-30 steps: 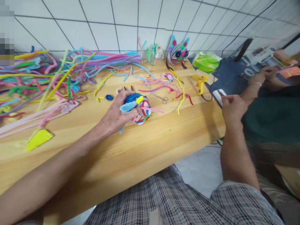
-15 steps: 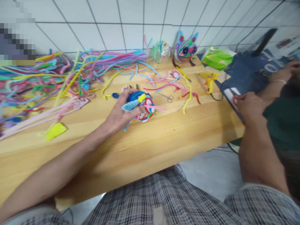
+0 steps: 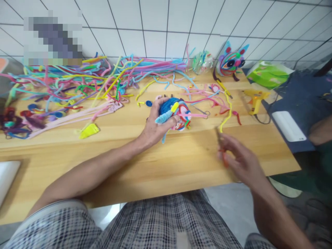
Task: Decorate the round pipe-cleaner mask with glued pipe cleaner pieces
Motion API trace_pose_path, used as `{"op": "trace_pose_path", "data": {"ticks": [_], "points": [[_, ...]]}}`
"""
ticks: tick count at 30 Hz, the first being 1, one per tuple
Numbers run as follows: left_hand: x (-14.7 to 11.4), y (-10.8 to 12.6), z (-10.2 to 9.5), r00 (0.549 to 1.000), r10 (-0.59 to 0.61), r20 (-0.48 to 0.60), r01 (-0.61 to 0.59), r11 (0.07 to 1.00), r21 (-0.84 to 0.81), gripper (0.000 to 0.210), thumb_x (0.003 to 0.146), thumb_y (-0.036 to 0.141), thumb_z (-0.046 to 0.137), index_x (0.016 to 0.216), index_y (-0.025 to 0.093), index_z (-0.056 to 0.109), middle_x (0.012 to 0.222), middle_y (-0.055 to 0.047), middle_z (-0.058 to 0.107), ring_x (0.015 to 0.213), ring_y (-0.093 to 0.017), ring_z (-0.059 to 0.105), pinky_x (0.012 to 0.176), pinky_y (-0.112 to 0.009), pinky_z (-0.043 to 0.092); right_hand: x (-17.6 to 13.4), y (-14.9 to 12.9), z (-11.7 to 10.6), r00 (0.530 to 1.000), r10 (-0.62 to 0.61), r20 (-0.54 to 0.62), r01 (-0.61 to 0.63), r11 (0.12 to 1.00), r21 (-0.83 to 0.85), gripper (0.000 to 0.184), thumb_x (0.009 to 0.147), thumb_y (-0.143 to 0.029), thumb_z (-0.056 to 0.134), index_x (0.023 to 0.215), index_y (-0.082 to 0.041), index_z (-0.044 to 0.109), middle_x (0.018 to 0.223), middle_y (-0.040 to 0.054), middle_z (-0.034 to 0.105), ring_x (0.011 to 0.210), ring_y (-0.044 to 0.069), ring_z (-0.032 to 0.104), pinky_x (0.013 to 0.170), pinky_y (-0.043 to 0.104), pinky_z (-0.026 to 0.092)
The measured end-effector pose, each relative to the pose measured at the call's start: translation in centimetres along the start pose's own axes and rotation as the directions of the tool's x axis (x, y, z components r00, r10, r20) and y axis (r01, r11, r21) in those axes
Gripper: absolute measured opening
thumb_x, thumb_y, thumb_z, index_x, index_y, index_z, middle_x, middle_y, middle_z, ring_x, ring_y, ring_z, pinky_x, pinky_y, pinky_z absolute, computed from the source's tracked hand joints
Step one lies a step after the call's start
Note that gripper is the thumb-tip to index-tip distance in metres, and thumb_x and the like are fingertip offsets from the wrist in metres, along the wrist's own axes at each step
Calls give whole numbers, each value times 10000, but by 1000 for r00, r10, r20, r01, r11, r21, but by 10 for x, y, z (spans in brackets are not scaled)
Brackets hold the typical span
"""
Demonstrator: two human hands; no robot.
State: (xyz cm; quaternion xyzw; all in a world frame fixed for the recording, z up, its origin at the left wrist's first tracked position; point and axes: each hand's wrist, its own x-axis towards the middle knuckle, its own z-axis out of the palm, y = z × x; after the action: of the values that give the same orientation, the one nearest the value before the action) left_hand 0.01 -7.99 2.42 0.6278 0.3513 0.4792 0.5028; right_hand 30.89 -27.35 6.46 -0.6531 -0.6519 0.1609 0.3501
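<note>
My left hand [image 3: 158, 126] is wrapped round a small pipe-cleaner animal head [image 3: 169, 106], with blue on top, a light-blue ear and a striped face. A pink pipe cleaner [image 3: 197, 115] sticks out of its front to the right. In my right hand [image 3: 240, 157] is a pair of red-handled scissors [image 3: 221, 152], held over the table's front part with the blades pointing away from me; motion blurs them slightly. Small metal scissors [image 3: 206, 113] lie on the table just behind the pink pipe cleaner.
Many coloured pipe cleaners [image 3: 77, 83] heap up at the left and back. A finished animal head [image 3: 230, 64] and a clear ball [image 3: 203, 62] stand by the wall. To the right are a yellow glue gun [image 3: 256, 100] with its cord, a green packet [image 3: 269, 74] and another person's arm [image 3: 321, 128].
My right hand has come left from the dark-blue surface, bringing the red-handled scissors over the wooden table. My left hand keeps hold of the animal head. The view has turned somewhat left.
</note>
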Motion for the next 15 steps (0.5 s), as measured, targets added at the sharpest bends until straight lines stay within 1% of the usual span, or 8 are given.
{"op": "trace_pose_path", "data": {"ticks": [1, 2, 4, 7, 9, 11, 13, 15], "points": [[0, -1, 2, 1000, 4, 1, -4, 1000, -22, 807, 946, 735, 1008, 1551, 346, 642, 1657, -116, 738, 1574, -406, 737, 1409, -656, 600, 1, -14, 13, 997, -32, 74, 30, 999, 27, 263, 1069, -416, 746, 1300, -340, 846, 1052, 78, 907, 870, 300, 889, 756, 438, 739], [-1, -1, 3, 1000, 4, 6, -4, 999, -46, 823, 940, 768, 1004, 1539, 340, 635, 1651, -119, 743, 1601, -409, 724, 1407, -641, 604, 4, -25, 23, 990, -53, 131, 47, 998, 47, 261, 1105, -397, 717, 1319, -318, 844, 1064, 74, 920, 896, 284, 904, 799, 417, 749], [0, -2, 4, 1000, -13, 19, 14, 997, -82, 855, 923, 812, 1006, 1521, 335, 624, 1611, -124, 768, 1639, -416, 703, 1400, -624, 611, 13, -41, 37, 980, -70, 188, 59, 996, 66, 284, 1148, -350, 666, 1378, -300, 824, 1085, 68, 939, 922, 267, 919, 830, 391, 743], [0, -1, 2, 998, -52, 37, 56, 994, -98, 873, 925, 817, 1003, 1539, 333, 617, 1571, -124, 791, 1625, -416, 714, 1397, -623, 609, 28, -50, 44, 981, -102, 164, 105, 994, -10, 332, 1144, -324, 657, 1445, -299, 793, 1054, 59, 935, 874, 272, 905, 799, 389, 710], [1, 1, 0, 997, -52, 51, 58, 993, -107, 896, 918, 814, 1002, 1576, 335, 629, 1610, -125, 781, 1612, -419, 720, 1403, -624, 601, 33, -52, 45, 981, -144, 128, 156, 984, -89, 315, 1108, -341, 709, 1406, -292, 799, 963, 40, 899, 795, 274, 864, 757, 384, 677], [2, 3, 0, 997, -48, 64, 55, 992, -116, 918, 904, 803, 1009, 1612, 344, 648, 1680, -129, 755, 1627, -434, 706, 1421, -641, 580, 35, -53, 47, 978, -192, 87, 204, 965, -167, 262, 1085, -358, 745, 1328, -287, 811, 879, 23, 852, 731, 269, 816, 719, 375, 641], [2, 5, 0, 996, -57, 72, 66, 990, -125, 901, 908, 774, 1009, 1624, 349, 664, 1710, -128, 745, 1655, -448, 682, 1449, -673, 550, 34, -54, 51, 972, -230, 45, 234, 942, -239, 219, 1098, -372, 733, 1280, -287, 820, 858, 28, 837, 711, 268, 789, 700, 374, 610], [1, 6, 2, 994, -70, 81, 81, 987, -138, 875, 925, 746, 1000, 1631, 349, 669, 1715, -124, 747, 1673, -452, 668, 1475, -701, 523, 33, -56, 56, 970, -242, 20, 237, 922, -306, 233, 1132, -382, 692, 1288, -287, 836, 866, 39, 846, 702, 266, 770, 695, 378, 587]]}}
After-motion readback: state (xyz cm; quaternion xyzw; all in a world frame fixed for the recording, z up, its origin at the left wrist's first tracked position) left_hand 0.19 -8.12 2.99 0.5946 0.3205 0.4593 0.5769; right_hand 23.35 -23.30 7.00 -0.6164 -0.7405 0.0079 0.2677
